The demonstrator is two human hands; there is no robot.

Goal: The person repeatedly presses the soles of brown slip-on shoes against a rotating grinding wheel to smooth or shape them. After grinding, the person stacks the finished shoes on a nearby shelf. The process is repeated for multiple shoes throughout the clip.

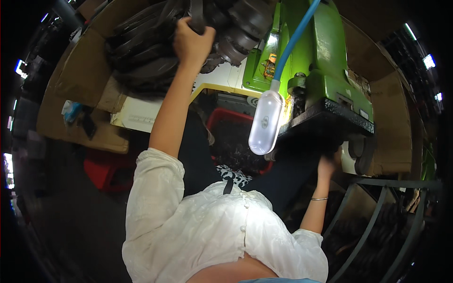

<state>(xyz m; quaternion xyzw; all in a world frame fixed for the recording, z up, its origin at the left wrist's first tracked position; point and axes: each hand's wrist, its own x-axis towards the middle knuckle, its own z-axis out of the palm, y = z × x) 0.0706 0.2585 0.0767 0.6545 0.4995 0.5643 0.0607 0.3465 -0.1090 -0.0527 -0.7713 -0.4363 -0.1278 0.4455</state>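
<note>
At the upper left, my left hand (pixel 192 43) is closed round a dark brown curved strip (pixel 197 15), with its knuckles up. Beside and behind that hand lies a heap of similar dark, rubbery-looking curved pieces (pixel 141 52). A green machine (pixel 325 56) stands to the right of the heap, with a black lower edge. My right hand (pixel 330 162) hangs low at the right, under that edge and next to a dark rounded piece (pixel 364 153). Shadow and blur hide the right hand's fingers, so I cannot make out what they touch.
A lit tubular lamp (pixel 266 122) hangs on a blue neck before the machine. A red tub (pixel 226 118) with dark scraps sits below the white worktop (pixel 141 113). Cardboard (pixel 80 70) borders the left, another cardboard box (pixel 391 122) the right. A metal rack (pixel 377 203) stands lower right.
</note>
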